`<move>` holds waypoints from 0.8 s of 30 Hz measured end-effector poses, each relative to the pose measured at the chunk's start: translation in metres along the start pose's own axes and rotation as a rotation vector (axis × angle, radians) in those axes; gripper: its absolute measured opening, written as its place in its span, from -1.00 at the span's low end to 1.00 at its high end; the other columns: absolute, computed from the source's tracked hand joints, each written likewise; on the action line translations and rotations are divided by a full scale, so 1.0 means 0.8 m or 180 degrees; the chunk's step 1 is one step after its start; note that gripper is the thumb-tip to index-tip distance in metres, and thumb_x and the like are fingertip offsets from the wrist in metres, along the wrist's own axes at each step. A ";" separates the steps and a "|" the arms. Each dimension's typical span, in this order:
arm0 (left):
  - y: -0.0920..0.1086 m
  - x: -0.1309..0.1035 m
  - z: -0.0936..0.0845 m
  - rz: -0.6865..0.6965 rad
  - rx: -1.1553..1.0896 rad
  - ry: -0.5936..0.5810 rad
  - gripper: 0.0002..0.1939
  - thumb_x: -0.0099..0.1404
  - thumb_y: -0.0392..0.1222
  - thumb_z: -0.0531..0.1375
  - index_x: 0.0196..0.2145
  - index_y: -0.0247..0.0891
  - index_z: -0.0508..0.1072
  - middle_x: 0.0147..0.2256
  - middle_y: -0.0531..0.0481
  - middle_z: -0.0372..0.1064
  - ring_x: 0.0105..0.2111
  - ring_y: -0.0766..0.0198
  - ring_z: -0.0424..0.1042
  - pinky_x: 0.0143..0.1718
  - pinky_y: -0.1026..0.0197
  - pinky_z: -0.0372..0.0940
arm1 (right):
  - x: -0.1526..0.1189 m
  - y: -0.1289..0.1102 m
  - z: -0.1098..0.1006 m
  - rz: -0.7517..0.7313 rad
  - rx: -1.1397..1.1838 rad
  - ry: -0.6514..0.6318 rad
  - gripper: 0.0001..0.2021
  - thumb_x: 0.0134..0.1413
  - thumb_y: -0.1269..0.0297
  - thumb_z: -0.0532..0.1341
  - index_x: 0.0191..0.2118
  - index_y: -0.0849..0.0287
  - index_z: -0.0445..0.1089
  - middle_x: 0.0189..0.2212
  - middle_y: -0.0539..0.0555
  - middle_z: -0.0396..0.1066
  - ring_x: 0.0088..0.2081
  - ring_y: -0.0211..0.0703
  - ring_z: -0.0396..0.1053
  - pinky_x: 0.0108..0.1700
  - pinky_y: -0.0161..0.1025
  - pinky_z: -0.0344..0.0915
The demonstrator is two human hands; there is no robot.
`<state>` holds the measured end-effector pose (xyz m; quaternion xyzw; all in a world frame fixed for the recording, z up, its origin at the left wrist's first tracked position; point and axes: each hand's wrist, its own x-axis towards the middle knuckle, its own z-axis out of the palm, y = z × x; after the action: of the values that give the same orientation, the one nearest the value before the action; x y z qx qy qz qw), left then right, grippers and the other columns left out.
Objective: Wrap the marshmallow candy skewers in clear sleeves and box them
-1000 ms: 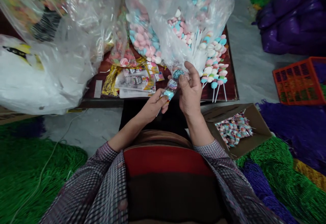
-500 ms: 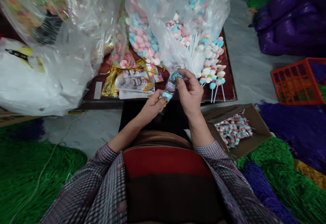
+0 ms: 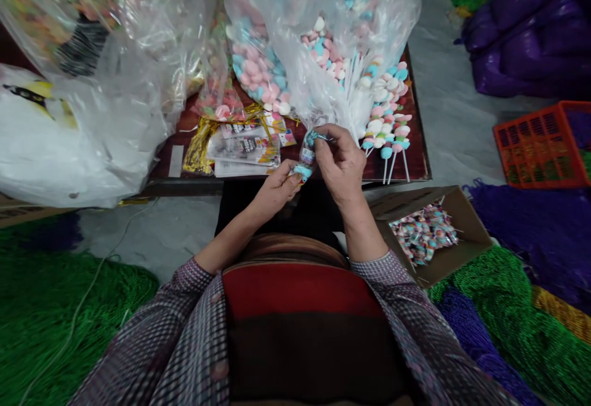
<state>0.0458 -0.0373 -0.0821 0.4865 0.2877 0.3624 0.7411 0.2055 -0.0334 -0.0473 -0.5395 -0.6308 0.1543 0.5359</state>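
A small clear candy packet [image 3: 306, 155] with blue contents is held between both hands over the table's front edge. My left hand [image 3: 277, 189] pinches its lower end. At its upper end, my right hand [image 3: 340, 161] has thumb and fingers closed on it. Printed flat packets [image 3: 244, 147] and gold twist ties [image 3: 199, 151] lie to the left. Right of my right hand are candy skewers [image 3: 386, 120] on white sticks, beside a bundle of white sticks [image 3: 353, 89].
Large plastic bags of pink and blue candy [image 3: 258, 71] and a white bag [image 3: 69, 141] stand on the table [image 3: 420, 154]. A cardboard box [image 3: 468, 234] of wrapped candy, an orange crate [image 3: 535, 147] and green strands [image 3: 60, 307] are around it.
My right hand has shifted slightly at the packet's upper end, and the packet is a little more upright. The whole view has moved slightly.
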 end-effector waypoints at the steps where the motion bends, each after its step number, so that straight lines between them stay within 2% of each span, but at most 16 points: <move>1: 0.001 0.000 0.001 -0.0018 -0.0021 0.0010 -0.52 0.26 0.30 0.30 -0.24 -0.12 0.26 -0.53 0.24 -0.03 -0.65 0.50 -0.10 -0.68 0.36 -0.21 | 0.000 0.001 0.001 -0.0041 -0.0035 0.0007 -0.80 0.37 0.15 0.13 -0.04 0.03 0.45 -0.12 0.00 0.58 -0.15 -0.19 0.53 0.02 -0.10 0.50; 6: 0.007 0.002 0.005 -0.0055 -0.0092 0.0079 -0.50 0.23 0.30 0.33 -0.27 -0.14 0.26 -0.54 0.25 -0.01 -0.65 0.51 -0.10 -0.67 0.36 -0.20 | -0.001 0.009 0.004 -0.0053 -0.0190 0.0026 -0.78 0.39 0.12 0.09 -0.03 0.00 0.42 -0.10 0.02 0.57 -0.08 -0.15 0.54 0.07 -0.06 0.49; 11: 0.012 0.005 0.011 -0.0136 -0.0188 0.0148 -0.46 0.18 0.32 0.36 -0.27 -0.15 0.27 -0.55 0.26 0.01 -0.66 0.52 -0.06 -0.68 0.38 -0.19 | -0.004 0.013 0.013 0.0079 0.0113 0.0004 -0.70 0.40 0.00 0.06 0.00 0.01 0.42 -0.05 0.03 0.55 0.01 -0.11 0.52 0.16 0.01 0.46; 15: 0.024 0.010 0.010 -0.0044 -0.0467 0.0483 -0.44 0.11 0.29 0.42 -0.31 -0.15 0.26 -0.56 0.27 0.04 -0.66 0.53 -0.02 -0.69 0.40 -0.14 | -0.004 0.015 0.023 0.0705 0.0972 0.0004 -0.57 0.34 -0.19 0.08 0.15 -0.10 0.32 0.02 0.01 0.53 0.06 -0.08 0.52 0.16 0.07 0.48; 18: 0.032 0.015 0.010 -0.0011 -0.0431 0.0480 -0.44 0.14 0.34 0.37 -0.31 -0.17 0.31 -0.59 0.26 0.11 -0.67 0.51 0.03 -0.68 0.39 -0.04 | -0.005 0.008 0.025 0.1227 0.1854 -0.0288 -0.47 0.23 -0.26 0.18 0.22 -0.24 0.24 0.09 -0.04 0.53 0.13 -0.04 0.51 0.17 0.11 0.49; 21: 0.031 0.017 0.008 -0.0067 -0.0124 0.0289 -0.43 0.18 0.41 0.29 -0.33 -0.20 0.36 -0.60 0.20 0.23 -0.66 0.48 0.15 -0.64 0.36 0.09 | -0.007 -0.001 0.026 0.1509 0.2173 -0.0444 -0.46 0.14 -0.30 0.24 0.14 -0.16 0.34 0.10 0.00 0.53 0.17 0.03 0.49 0.11 0.14 0.53; 24: 0.024 0.012 0.001 0.0009 0.0537 0.0304 -0.47 0.25 0.35 0.27 -0.41 -0.22 0.36 -0.57 0.16 0.30 -0.59 0.45 0.26 -0.53 0.34 0.20 | -0.008 0.003 0.028 0.1568 0.2234 -0.0234 -0.47 0.12 -0.29 0.27 0.09 -0.12 0.37 0.09 0.02 0.54 0.17 0.01 0.49 0.09 0.13 0.55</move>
<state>0.0471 -0.0246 -0.0644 0.5298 0.3515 0.3607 0.6824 0.1865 -0.0293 -0.0610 -0.4532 -0.4111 0.5021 0.6112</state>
